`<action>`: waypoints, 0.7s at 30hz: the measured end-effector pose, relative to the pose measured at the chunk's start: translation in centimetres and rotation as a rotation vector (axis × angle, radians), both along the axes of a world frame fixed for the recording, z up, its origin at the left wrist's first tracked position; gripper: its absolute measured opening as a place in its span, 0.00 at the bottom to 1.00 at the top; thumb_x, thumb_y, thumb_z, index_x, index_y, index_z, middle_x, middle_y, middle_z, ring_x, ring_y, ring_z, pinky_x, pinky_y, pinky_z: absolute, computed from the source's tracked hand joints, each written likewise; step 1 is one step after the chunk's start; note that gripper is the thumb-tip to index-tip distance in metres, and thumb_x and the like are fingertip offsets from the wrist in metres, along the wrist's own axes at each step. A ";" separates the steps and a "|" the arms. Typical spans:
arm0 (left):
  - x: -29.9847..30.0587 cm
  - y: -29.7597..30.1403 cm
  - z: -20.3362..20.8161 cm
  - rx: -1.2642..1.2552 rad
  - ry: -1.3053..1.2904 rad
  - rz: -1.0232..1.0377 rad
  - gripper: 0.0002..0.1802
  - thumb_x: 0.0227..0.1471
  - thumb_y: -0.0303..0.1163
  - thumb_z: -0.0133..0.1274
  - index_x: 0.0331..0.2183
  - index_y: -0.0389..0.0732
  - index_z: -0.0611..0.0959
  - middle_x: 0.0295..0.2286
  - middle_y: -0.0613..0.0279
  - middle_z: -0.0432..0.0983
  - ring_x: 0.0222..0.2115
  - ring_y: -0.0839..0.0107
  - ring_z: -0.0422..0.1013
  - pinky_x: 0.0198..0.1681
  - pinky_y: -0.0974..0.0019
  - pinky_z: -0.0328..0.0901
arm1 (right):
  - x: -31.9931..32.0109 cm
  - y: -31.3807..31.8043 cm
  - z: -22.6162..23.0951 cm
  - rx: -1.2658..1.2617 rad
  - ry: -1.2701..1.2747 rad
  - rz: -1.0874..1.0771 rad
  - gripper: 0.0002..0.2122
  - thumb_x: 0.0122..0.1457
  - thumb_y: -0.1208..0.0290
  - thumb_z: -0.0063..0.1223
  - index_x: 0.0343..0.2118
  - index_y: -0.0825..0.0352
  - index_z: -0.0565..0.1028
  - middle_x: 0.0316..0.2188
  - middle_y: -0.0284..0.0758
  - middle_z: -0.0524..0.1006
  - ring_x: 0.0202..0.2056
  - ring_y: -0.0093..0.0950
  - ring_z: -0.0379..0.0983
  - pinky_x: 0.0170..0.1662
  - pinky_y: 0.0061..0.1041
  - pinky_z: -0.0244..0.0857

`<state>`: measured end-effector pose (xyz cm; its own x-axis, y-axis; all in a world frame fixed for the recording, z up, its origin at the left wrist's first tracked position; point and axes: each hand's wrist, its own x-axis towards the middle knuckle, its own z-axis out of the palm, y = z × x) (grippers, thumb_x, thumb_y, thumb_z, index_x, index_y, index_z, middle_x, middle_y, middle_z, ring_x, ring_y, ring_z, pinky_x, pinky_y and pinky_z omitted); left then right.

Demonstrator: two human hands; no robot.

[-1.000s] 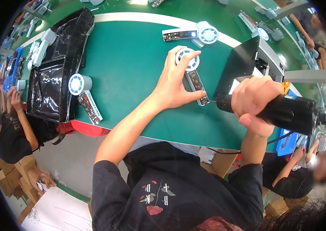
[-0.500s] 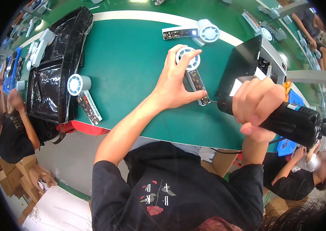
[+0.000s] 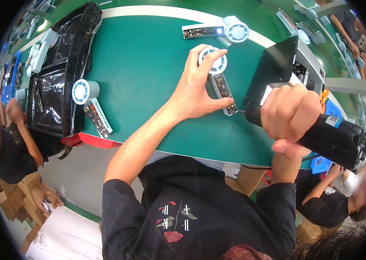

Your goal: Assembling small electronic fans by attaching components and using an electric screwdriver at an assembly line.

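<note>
Screwdriver in the right hand's closed fist, its bit pointing left, just beside the fan's near end; contact I cannot tell. The left hand, nearer, pins the fan on the desk, thumb and fingers wide. The handle points toward the wearer, slightly right; its long axis runs away to the round head.

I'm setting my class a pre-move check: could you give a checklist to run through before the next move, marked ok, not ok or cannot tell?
1. Held fan gripped by left hand: ok.
2. Black power tool gripped by right hand: ok.
3. Thin bit seated in the fan's near end: cannot tell, too small.
4. Left thumb well clear of the bit: not ok, close by.
5. Lit fan clear of the tool: ok, lying apart.
</note>
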<state>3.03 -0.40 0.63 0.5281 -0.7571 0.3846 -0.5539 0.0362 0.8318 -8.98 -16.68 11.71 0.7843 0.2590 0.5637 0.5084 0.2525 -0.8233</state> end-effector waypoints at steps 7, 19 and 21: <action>-0.2 0.3 0.5 0.045 0.004 -0.014 0.55 0.30 0.35 0.76 0.61 0.48 0.67 0.57 0.46 0.55 0.59 0.48 0.60 0.61 0.52 0.61 | -3.3 -0.2 2.6 0.085 0.058 -0.330 0.16 0.42 0.86 0.66 0.30 0.67 0.69 0.17 0.32 0.69 0.15 0.25 0.64 0.19 0.26 0.58; -1.2 0.5 1.0 0.086 -0.037 -0.204 0.55 0.32 0.36 0.77 0.61 0.46 0.67 0.59 0.44 0.55 0.60 0.47 0.60 0.61 0.50 0.61 | -6.3 -2.4 4.8 0.092 0.215 -0.721 0.13 0.45 0.85 0.56 0.26 0.65 0.62 0.13 0.29 0.62 0.11 0.20 0.57 0.17 0.22 0.56; -1.1 0.6 0.9 0.060 -0.062 -0.207 0.53 0.33 0.35 0.76 0.61 0.45 0.67 0.59 0.43 0.56 0.60 0.46 0.60 0.61 0.51 0.61 | -6.0 -2.5 4.3 0.150 0.203 -0.545 0.14 0.44 0.86 0.58 0.25 0.66 0.62 0.13 0.29 0.63 0.11 0.19 0.58 0.17 0.22 0.55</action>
